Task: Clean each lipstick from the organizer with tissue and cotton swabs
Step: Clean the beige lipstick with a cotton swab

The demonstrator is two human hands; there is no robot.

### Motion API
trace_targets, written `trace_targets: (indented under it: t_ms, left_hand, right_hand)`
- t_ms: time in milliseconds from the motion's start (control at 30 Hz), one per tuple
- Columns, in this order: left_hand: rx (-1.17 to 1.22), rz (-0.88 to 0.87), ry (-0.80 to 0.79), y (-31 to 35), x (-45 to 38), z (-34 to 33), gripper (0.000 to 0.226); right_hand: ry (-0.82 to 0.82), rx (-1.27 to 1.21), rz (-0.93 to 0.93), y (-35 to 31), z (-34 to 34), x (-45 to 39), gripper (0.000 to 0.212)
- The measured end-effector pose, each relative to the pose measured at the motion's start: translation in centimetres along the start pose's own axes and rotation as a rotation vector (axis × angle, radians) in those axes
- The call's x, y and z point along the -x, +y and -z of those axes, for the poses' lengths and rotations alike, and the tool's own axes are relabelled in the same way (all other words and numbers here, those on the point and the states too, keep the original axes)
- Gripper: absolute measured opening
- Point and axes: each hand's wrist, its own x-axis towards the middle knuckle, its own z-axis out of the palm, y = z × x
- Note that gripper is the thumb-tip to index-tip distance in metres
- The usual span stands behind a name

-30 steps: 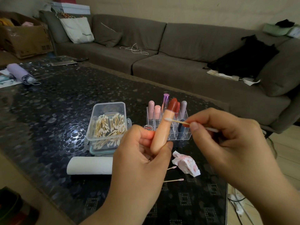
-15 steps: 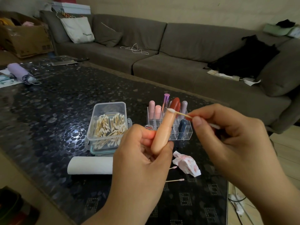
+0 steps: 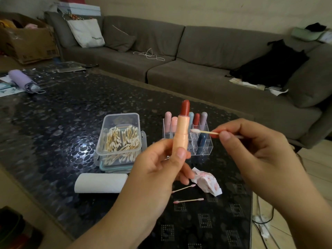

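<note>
The peach plastic lipstick tube with its dark red bullet wound out (image 3: 181, 133) now stands upright in front of you above the near half of the dark pebble-patterned glass table (image 3: 53, 123); half a second ago it leaned away, with the swab tip on its top. Your left hand (image 3: 156, 169) grips its base, thumb across the front and fingers curled behind. Your right hand (image 3: 255, 150) pinches the wooden cotton swab (image 3: 203, 131) between thumb and forefinger, and its white tip has dropped beside the tube's collar, just short of touching. That suggests you are turning to the rim below the bullet.

Behind the tube, the clear acrylic grid organizer (image 3: 206, 150) holds the other lipsticks. Left of it sits the clear plastic box of cotton swabs (image 3: 120, 139). Toward the near edge lie a white tissue roll (image 3: 100, 183), a pink-stained crumpled tissue (image 3: 208, 182) and two used pink-tipped swabs (image 3: 186, 194).
</note>
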Motion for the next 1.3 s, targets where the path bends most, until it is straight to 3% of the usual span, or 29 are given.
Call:
trace_targets:
  t_ms: [233,367,500,600,700,833,933,1133,1300]
  left_hand:
    - [0.554,0.254,-0.191,-0.2,0.0,-0.3,0.027]
    - [0.659,0.302,-0.253,-0.4,-0.3,-0.1,0.027]
    - [0.531,0.249,-0.186,-0.6,-0.1,-0.5,0.018]
    - [0.282,0.147,-0.089,-1.1,-0.1,-0.4,0.02]
    - [0.052,0.048,-0.079,-1.5,0.0,0.0,0.025]
    - [-0.087,-0.108,-0.086,-1.9,-0.2,0.1,0.027]
    - [-0.12,-0.169,-0.098,-1.9,-0.3,0.0,0.017]
    - [-0.107,-0.159,-0.095,-2.1,-0.5,0.3,0.019]
    - [-0.116,-0.167,-0.094,-2.0,-0.4,0.2,0.019]
  right_hand:
    - [-0.002,-0.008,-0.018,0.0,0.2,-0.3,0.013]
    - [-0.008,0.006,-0.016,-0.1,0.3,-0.2,0.014]
    - [0.022,0.086,0.039,-0.2,0.4,-0.1,0.012]
    - [0.028,0.154,0.093,-0.4,0.3,0.0,0.019]
    - [0.024,0.187,0.124,-0.4,0.1,0.0,0.02]
    - [0.026,0.193,0.135,-0.4,0.0,0.0,0.019]
    - [0.008,0.209,0.144,-0.4,-0.1,0.1,0.018]
    - [-0.065,0.185,0.159,-0.3,-0.5,0.1,0.011]
    - [0.023,0.16,0.157,-0.5,-0.1,0.1,0.015]
